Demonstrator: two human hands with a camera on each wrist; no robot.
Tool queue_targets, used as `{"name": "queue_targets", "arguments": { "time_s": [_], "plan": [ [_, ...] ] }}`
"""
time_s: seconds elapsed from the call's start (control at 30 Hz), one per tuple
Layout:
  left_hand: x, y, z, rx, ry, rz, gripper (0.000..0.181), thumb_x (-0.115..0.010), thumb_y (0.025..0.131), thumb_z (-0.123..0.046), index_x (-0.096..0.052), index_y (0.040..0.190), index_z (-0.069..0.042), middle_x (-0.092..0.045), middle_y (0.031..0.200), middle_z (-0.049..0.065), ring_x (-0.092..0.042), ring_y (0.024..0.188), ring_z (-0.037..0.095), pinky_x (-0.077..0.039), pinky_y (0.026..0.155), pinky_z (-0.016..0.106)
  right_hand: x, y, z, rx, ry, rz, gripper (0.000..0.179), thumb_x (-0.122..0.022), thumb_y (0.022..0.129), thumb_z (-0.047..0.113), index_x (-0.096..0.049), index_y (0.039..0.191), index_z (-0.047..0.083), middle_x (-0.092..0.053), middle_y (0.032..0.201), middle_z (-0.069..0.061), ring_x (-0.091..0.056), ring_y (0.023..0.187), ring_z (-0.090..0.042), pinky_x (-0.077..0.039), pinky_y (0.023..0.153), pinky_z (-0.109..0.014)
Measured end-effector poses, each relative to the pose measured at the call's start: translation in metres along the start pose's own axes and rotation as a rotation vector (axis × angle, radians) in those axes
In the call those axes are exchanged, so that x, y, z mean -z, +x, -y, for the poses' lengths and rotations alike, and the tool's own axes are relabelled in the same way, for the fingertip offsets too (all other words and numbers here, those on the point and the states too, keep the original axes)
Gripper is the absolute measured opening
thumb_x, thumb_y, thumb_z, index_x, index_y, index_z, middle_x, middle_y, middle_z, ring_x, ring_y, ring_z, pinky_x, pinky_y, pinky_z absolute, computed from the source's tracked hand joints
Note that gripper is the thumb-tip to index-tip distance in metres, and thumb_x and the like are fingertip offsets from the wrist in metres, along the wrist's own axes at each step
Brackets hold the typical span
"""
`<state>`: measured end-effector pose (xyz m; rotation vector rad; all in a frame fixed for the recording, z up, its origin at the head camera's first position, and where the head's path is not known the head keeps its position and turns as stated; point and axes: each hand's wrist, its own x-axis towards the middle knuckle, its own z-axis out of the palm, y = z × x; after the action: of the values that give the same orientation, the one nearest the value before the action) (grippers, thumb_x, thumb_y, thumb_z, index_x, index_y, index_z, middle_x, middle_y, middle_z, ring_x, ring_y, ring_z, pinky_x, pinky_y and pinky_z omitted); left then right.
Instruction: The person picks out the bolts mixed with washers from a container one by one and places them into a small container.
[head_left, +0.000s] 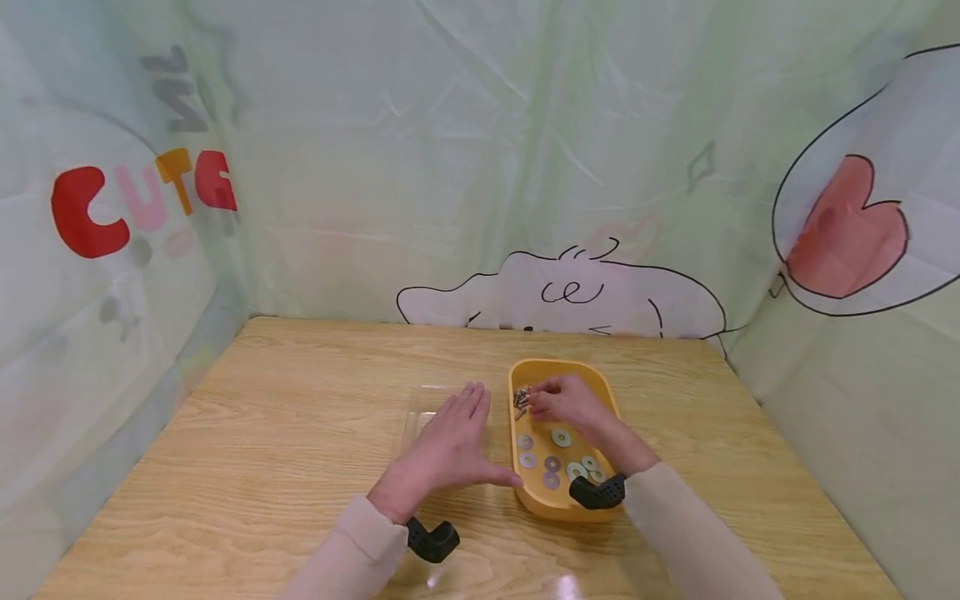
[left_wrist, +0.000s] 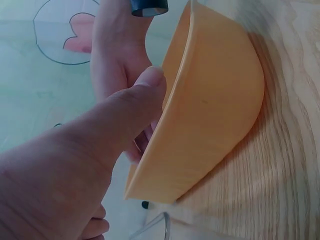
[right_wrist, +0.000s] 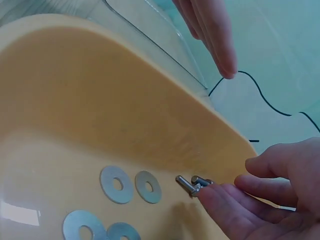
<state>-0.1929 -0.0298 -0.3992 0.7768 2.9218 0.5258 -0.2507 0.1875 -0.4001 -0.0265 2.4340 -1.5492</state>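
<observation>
Several small metal bolts (head_left: 521, 399) lie heaped at the left side of a yellow tray (head_left: 529, 493). My right hand (head_left: 572, 404) reaches into the tray with bent fingers, its fingertips right at the bolts; I cannot tell whether it pinches one. In the right wrist view the thumb overlaps the bolts (right_wrist: 187, 185). To the left of the tray, my left hand (head_left: 450, 446) is held with straight fingers over a clear plastic container (head_left: 415, 417). Its thumb extends to the tray's near left rim, and nothing is in its grasp.
Flat washers (head_left: 561, 437) of differing sizes are spread over the tray's floor nearer me. The wooden table (head_left: 285, 417) carries both containers. Printed curtains (head_left: 375, 167) hang behind the table and along both sides. A black wrist device (head_left: 597, 492) overlaps the tray's near right corner.
</observation>
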Motion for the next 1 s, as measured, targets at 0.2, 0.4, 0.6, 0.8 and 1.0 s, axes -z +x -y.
{"name": "queue_targets", "arguments": {
  "time_s": [0.2,0.4,0.6,0.8,1.0],
  "plan": [
    [-0.007,0.004,-0.01,-0.049,0.028,-0.014,0.127,-0.067,0.068,-0.081,-0.023,0.156,0.0,-0.024,0.163,0.017,-0.022,0.153,0.03,-0.023,0.125,0.044,-0.001,0.001,-0.005,-0.024,-0.05,0.016,0.035,-0.052,0.097,0.004,-0.057,0.125,-0.016,-0.061,0.124,-0.032,-0.068,0.106,-0.037,-0.058,0.093,-0.042],
    [-0.015,0.005,-0.014,-0.068,0.062,-0.028,0.128,-0.066,0.067,-0.083,-0.025,0.155,0.001,-0.029,0.162,0.017,-0.028,0.15,0.031,-0.026,0.123,0.046,-0.004,0.001,-0.01,-0.034,-0.102,0.037,0.035,-0.053,0.096,0.004,-0.057,0.124,-0.017,-0.064,0.12,-0.031,-0.069,0.104,-0.035,-0.058,0.091,-0.042],
    [-0.017,0.008,-0.016,-0.108,0.057,-0.018,0.129,-0.066,0.068,-0.083,-0.022,0.156,0.0,-0.03,0.162,0.015,-0.029,0.15,0.028,-0.028,0.123,0.045,-0.005,0.003,-0.011,-0.067,-0.093,0.046,0.038,-0.052,0.098,0.006,-0.054,0.128,-0.017,-0.064,0.119,-0.03,-0.068,0.105,-0.035,-0.058,0.093,-0.043],
    [-0.015,0.01,-0.018,-0.118,0.083,-0.011,0.13,-0.064,0.067,-0.085,-0.023,0.156,0.0,-0.03,0.162,0.016,-0.029,0.15,0.028,-0.029,0.122,0.045,-0.009,0.007,-0.008,-0.071,-0.139,0.044,0.036,-0.054,0.097,0.006,-0.058,0.126,-0.015,-0.067,0.116,-0.027,-0.07,0.101,-0.032,-0.058,0.092,-0.041],
    [-0.017,0.012,-0.018,-0.112,0.085,-0.005,0.13,-0.063,0.065,-0.087,-0.024,0.156,-0.003,-0.03,0.162,0.014,-0.029,0.15,0.026,-0.028,0.122,0.046,-0.013,0.008,-0.006,-0.069,-0.073,0.087,0.031,-0.054,0.096,0.002,-0.062,0.119,-0.016,-0.067,0.114,-0.026,-0.07,0.097,-0.029,-0.058,0.093,-0.042]
  ]
}}
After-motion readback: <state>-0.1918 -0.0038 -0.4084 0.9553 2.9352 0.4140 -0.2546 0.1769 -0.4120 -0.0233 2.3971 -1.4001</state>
